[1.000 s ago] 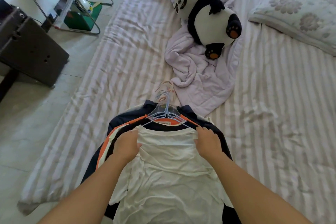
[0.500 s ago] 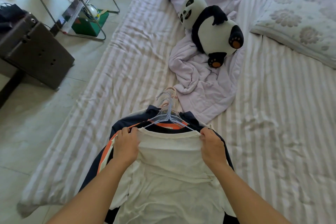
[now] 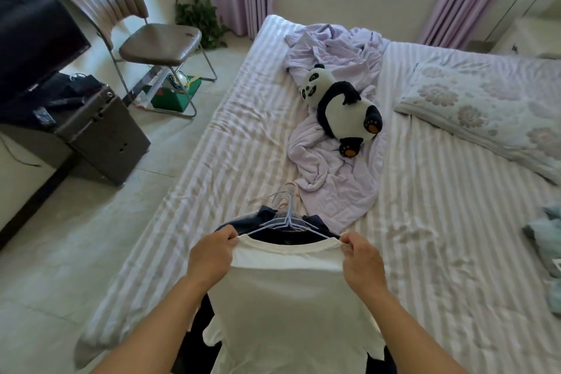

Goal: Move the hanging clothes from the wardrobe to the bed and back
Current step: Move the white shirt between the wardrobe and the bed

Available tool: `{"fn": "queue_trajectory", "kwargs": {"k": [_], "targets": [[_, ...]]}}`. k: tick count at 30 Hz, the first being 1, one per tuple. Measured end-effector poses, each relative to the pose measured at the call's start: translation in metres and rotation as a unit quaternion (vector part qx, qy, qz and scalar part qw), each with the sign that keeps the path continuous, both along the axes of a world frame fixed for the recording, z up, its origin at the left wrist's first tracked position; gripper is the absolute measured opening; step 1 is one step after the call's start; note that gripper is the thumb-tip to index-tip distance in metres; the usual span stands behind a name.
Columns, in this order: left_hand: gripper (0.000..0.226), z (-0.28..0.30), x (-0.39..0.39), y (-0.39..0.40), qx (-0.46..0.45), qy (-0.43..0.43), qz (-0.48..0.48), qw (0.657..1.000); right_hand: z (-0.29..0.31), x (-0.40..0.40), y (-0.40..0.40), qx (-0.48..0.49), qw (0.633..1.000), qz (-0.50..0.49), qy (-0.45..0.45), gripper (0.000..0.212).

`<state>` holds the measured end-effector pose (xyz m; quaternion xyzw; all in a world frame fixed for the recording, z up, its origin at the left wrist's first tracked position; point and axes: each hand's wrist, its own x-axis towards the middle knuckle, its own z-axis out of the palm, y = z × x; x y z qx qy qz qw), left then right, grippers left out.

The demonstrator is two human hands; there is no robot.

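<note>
A white T-shirt (image 3: 288,297) is stretched between my hands over the near part of the striped bed (image 3: 440,237). My left hand (image 3: 212,255) pinches its left shoulder and my right hand (image 3: 362,261) pinches its right shoulder. A pale blue hanger (image 3: 288,220) shows at the collar, with more hanger hooks bunched behind it. Dark navy clothes (image 3: 267,215) lie under the shirt on the bed, mostly hidden. No wardrobe is in view.
A plush panda (image 3: 343,106) lies on a crumpled lilac sheet (image 3: 328,173) mid-bed. A floral pillow (image 3: 485,112) sits at the right, pale blue cloth (image 3: 549,240) at the right edge. Left on the floor: a brown chair (image 3: 151,39), a dark box (image 3: 103,130), a green box (image 3: 176,94).
Both hands have lifted the white T-shirt by its shoulders and pulled it taut. The view has tilted up, showing the chair, curtains and far wall.
</note>
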<state>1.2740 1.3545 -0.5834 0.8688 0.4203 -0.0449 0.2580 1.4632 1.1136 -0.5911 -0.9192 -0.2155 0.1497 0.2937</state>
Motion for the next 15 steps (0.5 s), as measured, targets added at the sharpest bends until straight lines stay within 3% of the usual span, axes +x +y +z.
{"fn": "queue_trajectory", "kwargs": {"k": [4,15], "targets": [[0.014,0.01,-0.012,-0.005,-0.045,0.034,0.005,0.998,0.011,-0.006,-0.005,-0.037,0.997,0.027,0.06,0.029],[0.02,-0.035,-0.038,-0.011,-0.077,0.043,0.047,0.995,-0.025,-0.024,-0.001,-0.078,0.99,0.042,0.112,0.023]]}}
